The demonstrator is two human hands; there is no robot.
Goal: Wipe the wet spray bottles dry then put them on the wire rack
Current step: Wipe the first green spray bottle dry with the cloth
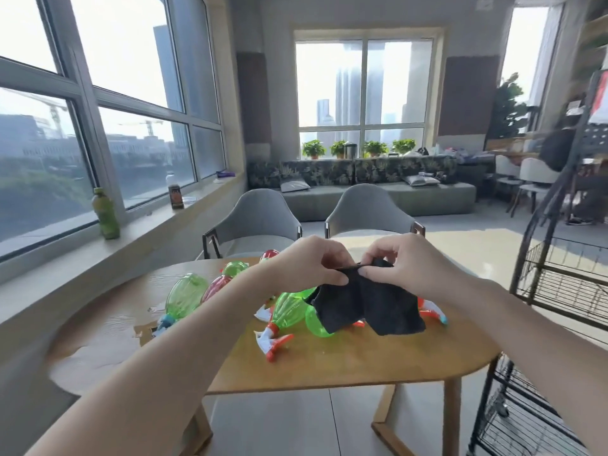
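Both hands, left hand (309, 263) and right hand (406, 264), fingers pinching black cloth (368, 304) above desk (329, 357) centre. Green and red translucent plastic spray bottles (286, 311) lying beneath, black wire rack (566, 284) off right edge empty. Risk: wet bottles slip or roll off.

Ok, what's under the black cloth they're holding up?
Below the black cloth, pinched by left hand and right hand, lie green spray bottles on the table; the cloth partly covers them.

Spray bottles lying unwiped on the table; cloth in my hands.
I am pinching a black cloth (368, 304) above green and pink translucent spray bottles (289, 311), which are lying on their sides clustered on the wooden table (378, 357). The wire rack (566, 284) is standing just beside the table's right end.
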